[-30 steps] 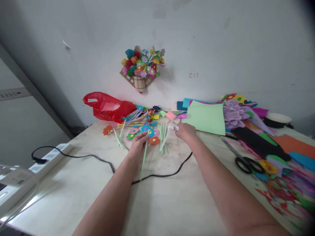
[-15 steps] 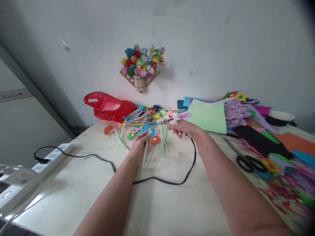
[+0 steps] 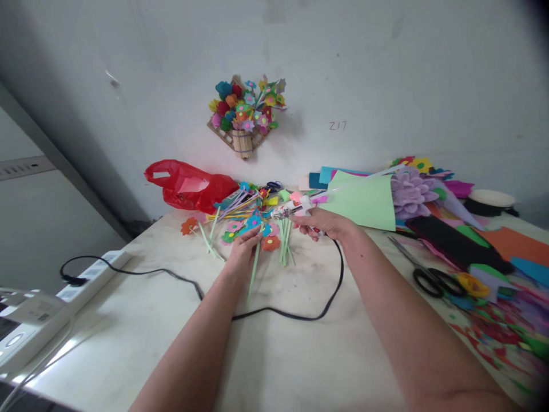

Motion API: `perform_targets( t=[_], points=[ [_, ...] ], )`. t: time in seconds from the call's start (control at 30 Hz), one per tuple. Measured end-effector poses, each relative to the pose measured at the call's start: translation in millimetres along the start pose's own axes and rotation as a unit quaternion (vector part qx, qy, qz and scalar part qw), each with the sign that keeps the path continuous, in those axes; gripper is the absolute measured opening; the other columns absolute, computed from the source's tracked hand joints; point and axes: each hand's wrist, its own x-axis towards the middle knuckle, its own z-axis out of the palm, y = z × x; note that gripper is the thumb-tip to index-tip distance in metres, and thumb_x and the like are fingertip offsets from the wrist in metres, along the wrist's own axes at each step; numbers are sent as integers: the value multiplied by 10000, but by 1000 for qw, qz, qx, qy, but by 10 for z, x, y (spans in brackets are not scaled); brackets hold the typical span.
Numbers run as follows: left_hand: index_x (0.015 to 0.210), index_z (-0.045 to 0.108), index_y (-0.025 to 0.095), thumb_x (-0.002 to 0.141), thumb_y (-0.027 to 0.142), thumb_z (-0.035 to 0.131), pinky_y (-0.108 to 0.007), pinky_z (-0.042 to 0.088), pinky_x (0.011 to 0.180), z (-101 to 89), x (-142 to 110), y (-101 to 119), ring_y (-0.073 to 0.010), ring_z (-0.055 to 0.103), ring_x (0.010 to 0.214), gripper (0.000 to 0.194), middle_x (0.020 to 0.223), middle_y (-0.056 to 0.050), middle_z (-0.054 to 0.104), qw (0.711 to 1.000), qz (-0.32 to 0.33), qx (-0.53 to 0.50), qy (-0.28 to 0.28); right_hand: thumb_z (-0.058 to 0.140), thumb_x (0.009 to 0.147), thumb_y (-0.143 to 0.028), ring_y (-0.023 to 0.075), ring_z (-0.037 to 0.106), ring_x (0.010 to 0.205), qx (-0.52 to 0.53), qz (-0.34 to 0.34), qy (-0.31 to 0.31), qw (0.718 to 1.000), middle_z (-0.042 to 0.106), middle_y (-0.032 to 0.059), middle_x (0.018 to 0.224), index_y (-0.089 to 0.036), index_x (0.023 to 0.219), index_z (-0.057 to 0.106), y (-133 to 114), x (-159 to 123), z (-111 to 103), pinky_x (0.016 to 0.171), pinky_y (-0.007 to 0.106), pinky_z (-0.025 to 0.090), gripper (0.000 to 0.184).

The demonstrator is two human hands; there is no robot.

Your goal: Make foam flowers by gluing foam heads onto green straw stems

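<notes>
Between the fingers of my left hand [image 3: 243,247] is a thin pale green strip [image 3: 253,274], its lower end slanting down toward the table. My right hand [image 3: 321,223] is wrapped round the handle of a white glue gun [image 3: 302,207], nozzle pointing left, just above and right of the strip's top. A clear glue stick [image 3: 343,187] juts from its back. Under the gun lies a bundle of pale green strips [image 3: 284,243]. Colourful foam flowers, among them an orange flower [image 3: 271,243] and a blue flower [image 3: 253,221], lie around my left fingertips.
A black cord [image 3: 291,314] loops across the table [image 3: 141,320] to a white power strip [image 3: 86,286]. Scissors [image 3: 422,272], a black phone-like slab [image 3: 457,243] and foam scraps [image 3: 493,332] lie right. Behind are a red plastic bag [image 3: 189,186] and a green sheet [image 3: 364,200].
My right hand has lifted the glue gun and turned it so the nozzle points left, near the strip. The cord has shifted with it. My left hand stays nearly still with the strip.
</notes>
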Motion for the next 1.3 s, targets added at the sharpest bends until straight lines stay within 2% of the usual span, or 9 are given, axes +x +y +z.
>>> perform_targets(
  t=[0.27,0.63,0.83,0.97,1.3],
  points=[
    [904,664,139,582,216,712,-163,384,513,-73,53,-65,-58,508,520,334,578,14,586,999,22,13,-38,629,642,-554,35,331,332,9,-6,3,1000,510,-25,515,-153,739,557,20,12,-5,328,185,333,419],
    [1001,640,144,580,222,723,-200,413,578,-100,85,-117,-77,528,542,436,586,16,591,998,30,15,-44,597,651,-590,34,355,325,0,-5,-13,1000,528,-14,536,-150,706,536,49,27,0,344,193,359,448],
    [1015,634,148,606,221,711,-192,415,571,-121,96,-137,-80,551,559,422,639,-1,622,997,37,21,-62,586,645,-613,30,349,329,-8,-5,-8,1000,518,-11,542,-155,674,514,48,41,3,344,192,362,464],
    [1023,632,164,602,237,715,-197,416,580,-138,106,-153,-90,568,588,436,685,-6,643,998,33,29,-55,593,636,-614,37,350,338,-17,-1,2,1000,505,-14,535,-162,657,496,41,44,15,338,197,358,462],
    [948,659,158,557,223,739,-185,400,539,-105,96,-131,-73,547,535,404,638,3,643,998,26,35,-37,608,628,-603,37,350,345,-18,5,15,1000,496,-14,551,-166,636,478,58,57,24,333,202,355,456]
  ],
)
